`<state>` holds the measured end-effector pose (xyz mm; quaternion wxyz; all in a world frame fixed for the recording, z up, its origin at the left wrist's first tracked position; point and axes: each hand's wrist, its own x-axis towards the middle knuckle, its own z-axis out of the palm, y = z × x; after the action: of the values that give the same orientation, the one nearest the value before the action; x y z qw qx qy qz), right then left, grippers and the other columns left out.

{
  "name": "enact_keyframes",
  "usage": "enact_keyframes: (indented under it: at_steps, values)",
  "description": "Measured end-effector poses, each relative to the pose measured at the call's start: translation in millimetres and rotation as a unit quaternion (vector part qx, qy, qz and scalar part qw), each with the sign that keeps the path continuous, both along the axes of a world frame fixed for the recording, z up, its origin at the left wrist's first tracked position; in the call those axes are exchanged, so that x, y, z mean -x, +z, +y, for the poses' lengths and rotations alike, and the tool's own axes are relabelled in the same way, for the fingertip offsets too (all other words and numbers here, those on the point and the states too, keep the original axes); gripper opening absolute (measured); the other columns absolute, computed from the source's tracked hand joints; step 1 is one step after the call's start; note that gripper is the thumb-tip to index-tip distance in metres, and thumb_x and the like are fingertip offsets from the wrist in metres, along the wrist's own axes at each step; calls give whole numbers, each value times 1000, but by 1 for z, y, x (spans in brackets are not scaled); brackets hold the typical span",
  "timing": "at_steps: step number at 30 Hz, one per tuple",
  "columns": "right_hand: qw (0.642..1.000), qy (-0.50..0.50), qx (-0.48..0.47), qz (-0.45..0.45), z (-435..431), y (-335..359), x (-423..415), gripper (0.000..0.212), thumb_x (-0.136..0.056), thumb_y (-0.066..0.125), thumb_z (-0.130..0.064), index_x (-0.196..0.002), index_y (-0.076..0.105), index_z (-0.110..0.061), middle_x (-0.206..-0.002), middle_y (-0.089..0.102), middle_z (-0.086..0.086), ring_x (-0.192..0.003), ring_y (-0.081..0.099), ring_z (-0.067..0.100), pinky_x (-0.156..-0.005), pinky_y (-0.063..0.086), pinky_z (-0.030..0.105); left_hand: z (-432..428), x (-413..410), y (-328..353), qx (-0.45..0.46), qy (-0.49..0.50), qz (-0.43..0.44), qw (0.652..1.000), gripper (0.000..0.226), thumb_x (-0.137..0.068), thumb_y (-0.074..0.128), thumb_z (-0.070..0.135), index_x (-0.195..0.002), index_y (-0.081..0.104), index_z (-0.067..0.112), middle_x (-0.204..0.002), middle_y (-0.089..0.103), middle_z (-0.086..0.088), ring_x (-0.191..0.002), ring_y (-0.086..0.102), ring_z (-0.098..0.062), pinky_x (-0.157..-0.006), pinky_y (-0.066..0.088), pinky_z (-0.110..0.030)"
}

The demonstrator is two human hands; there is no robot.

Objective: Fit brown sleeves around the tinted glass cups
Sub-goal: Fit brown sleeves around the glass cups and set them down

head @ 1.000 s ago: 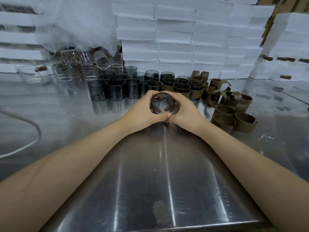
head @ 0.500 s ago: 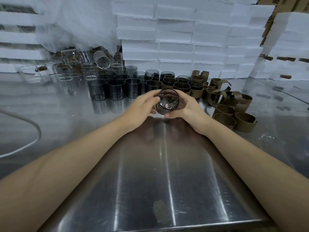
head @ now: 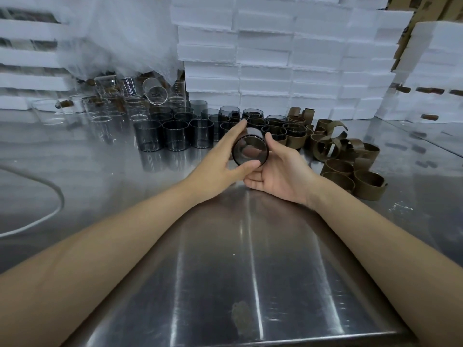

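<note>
A tinted glass cup (head: 250, 151) is held on its side above the steel table (head: 250, 271), its mouth facing me. My left hand (head: 220, 164) pinches it, fingers along the upper left and thumb under the rim. My right hand (head: 280, 171) cradles it palm-up from the right, thumb on its side. Whether a sleeve wraps this cup I cannot tell. Bare tinted cups (head: 175, 136) stand in rows behind my left hand. Cups wearing brown sleeves (head: 293, 139) stand behind my right hand. Loose brown sleeves (head: 363, 181) lie piled at the right.
Clear glasses (head: 100, 113) crowd the back left under plastic wrap. Stacked white foam boxes (head: 275, 58) wall off the back and right. A white cable (head: 50, 191) curves over the table at the left. The table's front edge runs just below my forearms.
Both hands have lifted the cup up and away from me, towards the rows of cups. My right hand has turned palm-up and my left fingers have straightened along the glass.
</note>
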<state>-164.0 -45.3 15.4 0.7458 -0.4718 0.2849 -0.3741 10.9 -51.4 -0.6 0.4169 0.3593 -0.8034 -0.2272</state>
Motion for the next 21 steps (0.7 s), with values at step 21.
enact_keyframes:
  at_steps: [21]
  values:
    - [998, 11, -66, 17, 3, 1, -2, 58, -101, 29, -51, -118, 55, -3, -93, 68, 20, -81, 72, 29, -65, 59, 29, -2, 0, 1, -40, 25, 28, 999, 51, -84, 74, 37, -130, 52, 30, -128, 57, 10, -115, 53, 3, -97, 39, -10]
